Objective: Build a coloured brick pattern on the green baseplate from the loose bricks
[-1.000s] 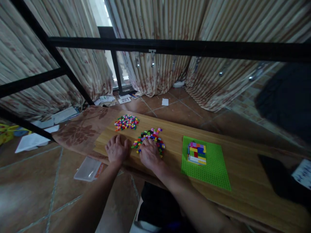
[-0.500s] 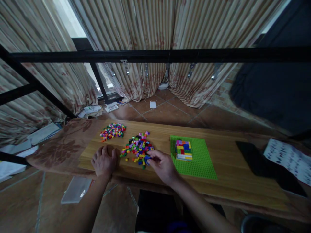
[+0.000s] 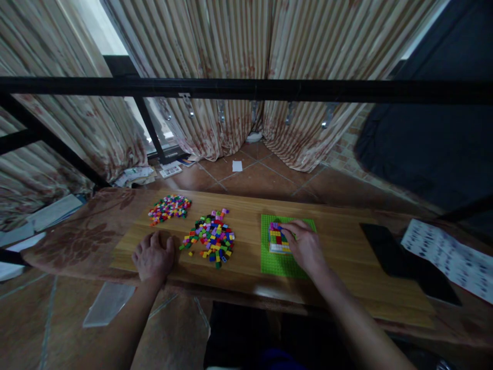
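Observation:
My left hand (image 3: 153,257) lies flat on the wooden board, fingers spread, left of a loose pile of coloured bricks (image 3: 211,236). Over the green baseplate (image 3: 283,264), my right hand (image 3: 306,246) has its fingertips together at the top of a multicoloured block of bricks (image 3: 278,239). A bit of blue shows at those fingertips, seemingly a small blue brick. The hand covers the right part of the block. Another pile of smaller bricks (image 3: 170,208) sits at the board's back left.
The wooden board (image 3: 246,205) rests on a cloth-covered surface. Dark flat panels (image 3: 385,252) and a printed sheet (image 3: 447,257) lie at the right. A clear plastic tray (image 3: 108,304) is below the left edge. A black rail (image 3: 246,88) crosses beyond the board.
My right hand has moved right, from the near edge of the middle brick pile to the block on the green baseplate. My left hand stays flat on the board. The view has shifted slightly.

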Available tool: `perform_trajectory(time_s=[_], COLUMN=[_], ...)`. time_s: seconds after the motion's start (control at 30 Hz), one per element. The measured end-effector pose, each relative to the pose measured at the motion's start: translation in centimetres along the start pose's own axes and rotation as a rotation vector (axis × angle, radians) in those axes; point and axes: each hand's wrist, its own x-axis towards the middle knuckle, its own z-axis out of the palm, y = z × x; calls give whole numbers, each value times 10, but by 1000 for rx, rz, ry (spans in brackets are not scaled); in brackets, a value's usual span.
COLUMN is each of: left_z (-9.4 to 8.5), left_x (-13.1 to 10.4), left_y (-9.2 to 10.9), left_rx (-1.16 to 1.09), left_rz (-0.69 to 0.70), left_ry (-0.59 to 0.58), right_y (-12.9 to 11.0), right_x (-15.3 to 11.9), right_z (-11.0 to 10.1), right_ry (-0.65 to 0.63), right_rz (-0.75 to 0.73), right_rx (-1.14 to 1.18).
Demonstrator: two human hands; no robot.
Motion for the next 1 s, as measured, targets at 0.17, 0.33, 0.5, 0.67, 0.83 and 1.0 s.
perform_trajectory(time_s=[0.17, 0.33, 0.5, 0.67, 0.83, 1.0], left_z=[1, 4, 3, 0, 0, 2], left_x=[1, 1, 0, -1, 0, 0], left_y=[-1, -3, -2, 0, 0, -1], left_rx=[1, -1, 5, 9, 0, 1], left_rz=[-2, 1, 5, 2, -6, -2], left_ry=[0, 5, 11, 0, -2, 17], right_y=[4, 3, 4, 5, -2, -14], right_x=[4, 3, 2, 3, 5, 8], right_z=[11, 16, 19, 22, 16, 7], right_ry=[-40, -37, -27, -50, -103, -169], right_rz=[-48, -64, -61, -94, -138, -162], right_rx=[-159, -188, -256, -337, -452, -577])
